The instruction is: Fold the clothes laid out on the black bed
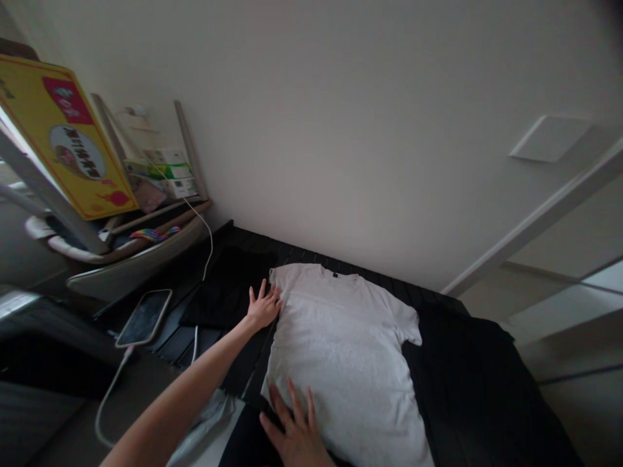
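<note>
A light grey T-shirt (341, 344) lies spread flat on a black slatted surface (467, 389), its collar toward the wall, its left side looking folded in and one short sleeve out to the right. My left hand (263, 307) reaches far forward, fingers spread, and rests on the shirt's upper left edge near the shoulder. My right hand (294, 429) lies flat with fingers apart on the shirt's lower left hem. Neither hand holds anything.
A folded dark garment (224, 292) lies left of the shirt. A phone (144, 317) on a white charging cable (109, 392) sits at the left. Behind it a tray holds a yellow box (68, 139) and small cartons (170, 172). A white wall runs behind.
</note>
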### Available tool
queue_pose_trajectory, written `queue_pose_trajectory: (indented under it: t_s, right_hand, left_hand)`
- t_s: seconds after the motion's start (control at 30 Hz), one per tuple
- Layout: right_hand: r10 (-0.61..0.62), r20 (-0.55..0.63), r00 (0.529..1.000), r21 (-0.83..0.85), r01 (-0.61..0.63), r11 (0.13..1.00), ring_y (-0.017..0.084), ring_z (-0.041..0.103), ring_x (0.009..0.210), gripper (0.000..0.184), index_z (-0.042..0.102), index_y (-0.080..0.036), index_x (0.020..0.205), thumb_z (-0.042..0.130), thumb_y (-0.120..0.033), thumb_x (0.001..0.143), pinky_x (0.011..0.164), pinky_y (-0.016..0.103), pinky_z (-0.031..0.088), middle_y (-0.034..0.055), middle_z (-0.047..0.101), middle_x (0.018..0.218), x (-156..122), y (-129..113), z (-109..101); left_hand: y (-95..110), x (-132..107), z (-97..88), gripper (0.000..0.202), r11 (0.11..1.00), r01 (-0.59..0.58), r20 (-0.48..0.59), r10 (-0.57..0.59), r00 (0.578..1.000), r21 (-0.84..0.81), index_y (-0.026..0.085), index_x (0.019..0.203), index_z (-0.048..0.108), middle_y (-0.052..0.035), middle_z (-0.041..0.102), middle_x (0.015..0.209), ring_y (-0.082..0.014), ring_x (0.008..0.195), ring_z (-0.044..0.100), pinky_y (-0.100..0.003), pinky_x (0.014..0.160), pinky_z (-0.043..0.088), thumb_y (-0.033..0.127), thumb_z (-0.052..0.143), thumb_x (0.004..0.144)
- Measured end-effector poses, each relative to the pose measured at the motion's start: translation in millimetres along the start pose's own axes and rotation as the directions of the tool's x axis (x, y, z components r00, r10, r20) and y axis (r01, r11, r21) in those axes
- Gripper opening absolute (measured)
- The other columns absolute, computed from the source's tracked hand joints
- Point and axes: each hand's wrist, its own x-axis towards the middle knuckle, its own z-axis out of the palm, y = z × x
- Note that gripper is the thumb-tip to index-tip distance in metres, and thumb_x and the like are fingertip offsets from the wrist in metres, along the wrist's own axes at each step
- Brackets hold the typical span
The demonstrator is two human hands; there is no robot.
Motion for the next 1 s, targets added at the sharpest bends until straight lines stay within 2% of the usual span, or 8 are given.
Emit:
queue_pose_trajectory:
  t_s: [0.1, 0.23, 0.37, 0.5, 0.63, 0.77, 0.9, 1.0]
  right_hand:
    - [0.017, -0.052, 0.999, -0.002, -0.017, 1.0, 0.043, -0.005, 0.14, 0.081, 0.009, -0.045, 0.148, 0.058, -0.051, 0.083, 0.104, 0.075, 0.011, 0.0035, -0.015, 0.153, 2, -1, -1]
    - [0.107, -0.072, 0.992, 0.037, -0.104, 0.994, 0.044, -0.011, 0.138, 0.084, 0.014, -0.044, 0.148, 0.06, -0.058, 0.079, 0.103, 0.077, 0.003, 0.0026, -0.022, 0.151, 6, -7, -8]
    - [0.166, -0.075, 0.983, 0.082, -0.16, 0.984, 0.039, -0.013, 0.14, 0.091, 0.0, -0.027, 0.151, 0.052, -0.059, 0.083, 0.105, 0.075, -0.003, 0.0095, -0.008, 0.156, 4, -12, -13]
    - [0.205, -0.158, 0.966, 0.036, -0.202, 0.979, 0.039, -0.008, 0.142, 0.096, -0.013, -0.025, 0.149, 0.05, -0.056, 0.084, 0.106, 0.075, 0.003, 0.0087, -0.001, 0.157, -1, -6, -2]
    - [0.331, -0.307, 0.892, -0.055, -0.364, 0.93, 0.041, -0.006, 0.141, 0.106, -0.027, -0.02, 0.143, 0.049, -0.061, 0.082, 0.106, 0.076, 0.004, 0.0102, 0.0, 0.157, -7, 11, 25]
    - [0.434, -0.391, 0.812, -0.095, -0.504, 0.858, 0.045, 0.0, 0.141, 0.114, -0.033, -0.018, 0.14, 0.052, -0.064, 0.079, 0.103, 0.081, 0.004, 0.0135, 0.01, 0.156, -15, 26, 49]
    - [0.477, -0.404, 0.781, -0.099, -0.556, 0.825, 0.048, 0.01, 0.139, 0.12, -0.036, -0.021, 0.138, 0.056, -0.066, 0.076, 0.099, 0.084, 0.009, 0.0144, 0.022, 0.154, -23, 36, 66]
    - [0.528, -0.397, 0.75, -0.111, -0.611, 0.784, 0.051, 0.016, 0.136, 0.105, -0.016, -0.026, 0.147, 0.053, -0.065, 0.078, 0.101, 0.084, 0.01, 0.0123, 0.039, 0.148, -35, 42, 69]
  left_hand:
    - [-1, 2, -2.7, 0.053, 1.0, 0.01, -0.003, -0.01, 1.0, -0.003, 0.027, 0.147, 0.034, -0.0038, 0.036, 0.152, -0.0335, 0.145, -0.006, -0.071, 0.107, 0.002, 0.044, 0.02, 0.098]
    - [-3, 4, -4.1, 0.053, 1.0, 0.012, 0.008, -0.012, 1.0, 0.003, 0.027, 0.147, 0.035, -0.0038, 0.036, 0.152, -0.0341, 0.145, -0.007, -0.071, 0.107, 0.002, 0.045, 0.021, 0.098]
    - [-2, 7, -8.7, 0.053, 0.999, 0.037, 0.001, -0.037, 0.999, -0.002, 0.026, 0.146, 0.036, -0.0061, 0.039, 0.15, -0.0354, 0.145, -0.004, -0.071, 0.107, 0.003, 0.045, 0.025, 0.098]
    - [12, 13, -21.1, 0.052, 0.997, 0.039, -0.106, -0.045, 0.993, -0.059, 0.021, 0.145, 0.038, -0.0095, 0.04, 0.149, -0.039, 0.144, -0.003, -0.071, 0.107, 0.005, 0.043, 0.03, 0.098]
    - [49, 31, -33.5, 0.059, 0.995, 0.014, -0.143, -0.027, 0.989, -0.096, 0.014, 0.148, 0.032, -0.0139, 0.032, 0.153, -0.0462, 0.141, 0.006, -0.072, 0.105, 0.018, 0.045, 0.028, 0.098]
    - [105, 53, -35.8, 0.058, 0.989, -0.077, -0.132, 0.061, 0.989, -0.125, 0.021, 0.151, 0.024, -0.0088, 0.022, 0.157, -0.0439, 0.138, 0.023, -0.067, 0.104, 0.03, 0.047, 0.024, 0.099]
    - [157, 59, -19.8, 0.058, 0.956, -0.244, -0.046, 0.239, 0.97, -0.163, 0.035, 0.151, 0.014, -0.0015, 0.012, 0.16, -0.0443, 0.14, 0.018, -0.074, 0.104, 0.02, 0.047, 0.03, 0.097]
    - [175, 50, 5.7, 0.063, 0.94, -0.295, 0.028, 0.304, 0.952, -0.173, 0.04, 0.15, 0.015, -0.0005, 0.009, 0.16, -0.047, 0.141, 0.013, -0.077, 0.103, 0.013, 0.053, 0.039, 0.094]
